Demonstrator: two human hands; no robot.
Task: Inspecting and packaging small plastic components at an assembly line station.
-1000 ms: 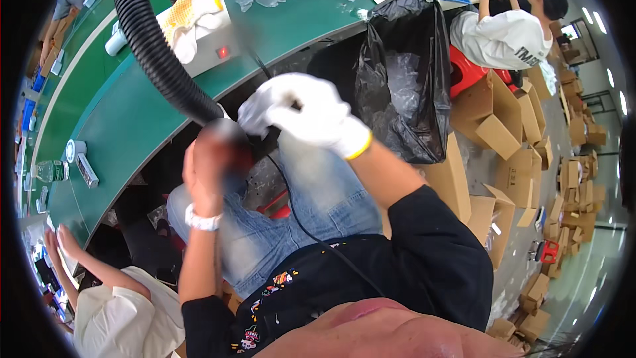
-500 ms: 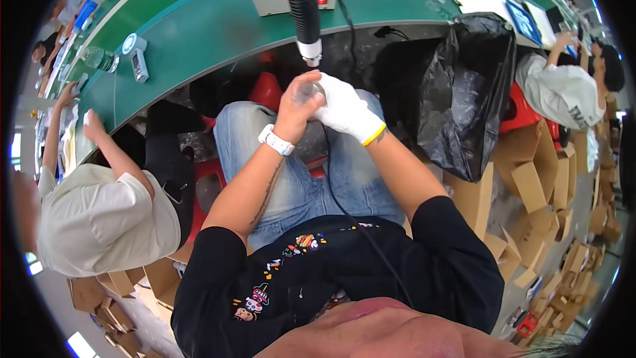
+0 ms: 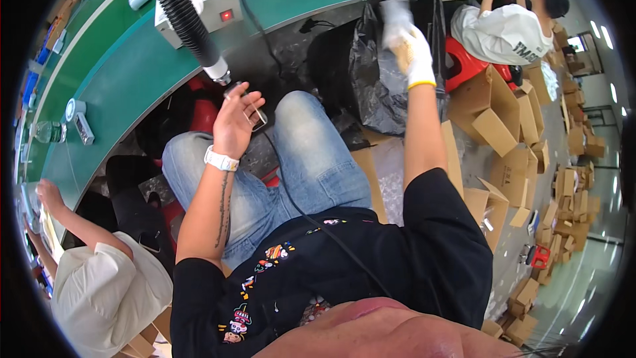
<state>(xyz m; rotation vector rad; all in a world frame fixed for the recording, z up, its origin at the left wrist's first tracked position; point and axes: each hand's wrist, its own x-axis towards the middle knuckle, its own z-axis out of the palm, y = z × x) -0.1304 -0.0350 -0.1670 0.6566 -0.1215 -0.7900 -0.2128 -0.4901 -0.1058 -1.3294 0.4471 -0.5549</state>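
Observation:
My left hand [image 3: 237,118], bare and with a white watch at the wrist, is raised over my lap with its fingers curled. A small thin-rimmed piece [image 3: 259,119] lies in it, partly hidden by the palm and fingers; its kind cannot be made out. Just above the fingertips hangs the metal end of a black corrugated hose [image 3: 182,20]. My right hand [image 3: 414,56], in a white knitted glove with a yellow cuff, is closed on a pale, see-through plastic piece [image 3: 396,16], blurred by motion. That hand is over the open black plastic bag [image 3: 424,20].
A grey box [image 3: 215,10] with a red lit switch stands on the green table [image 3: 142,83], with a glove on top. A clear bottle [image 3: 50,132] is at the left. Co-workers sit on both sides. Open cardboard boxes [image 3: 493,109] stand at the right.
My hands, together under the hose end before, have parted. The right has moved right to the black bag with the plastic piece; the left stays near the hose. The whole view has turned right.

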